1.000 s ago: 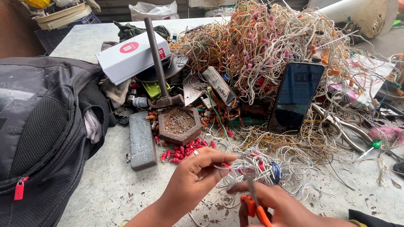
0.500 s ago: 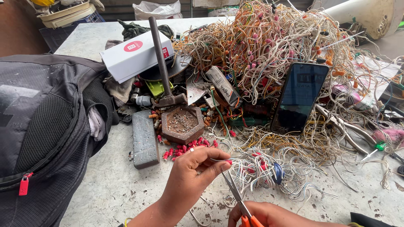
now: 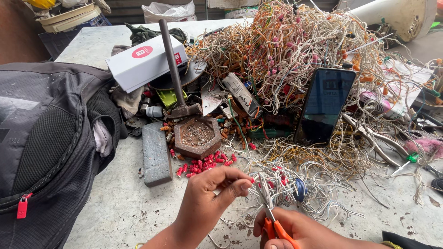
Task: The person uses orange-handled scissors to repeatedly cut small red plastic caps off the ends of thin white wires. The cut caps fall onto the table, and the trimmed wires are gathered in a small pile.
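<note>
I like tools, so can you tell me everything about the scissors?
The scissors have orange plastic handles and thin grey metal blades. The right hand grips the handles near the bottom edge of the picture. The blades point up and away, slightly apart, their tips at the white wire pinched by the left hand.

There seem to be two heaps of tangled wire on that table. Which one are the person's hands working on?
The small whitish bundle of wire at the near edge, right by the left hand and the scissors. The big orange-and-white heap sits farther back, untouched.
</note>
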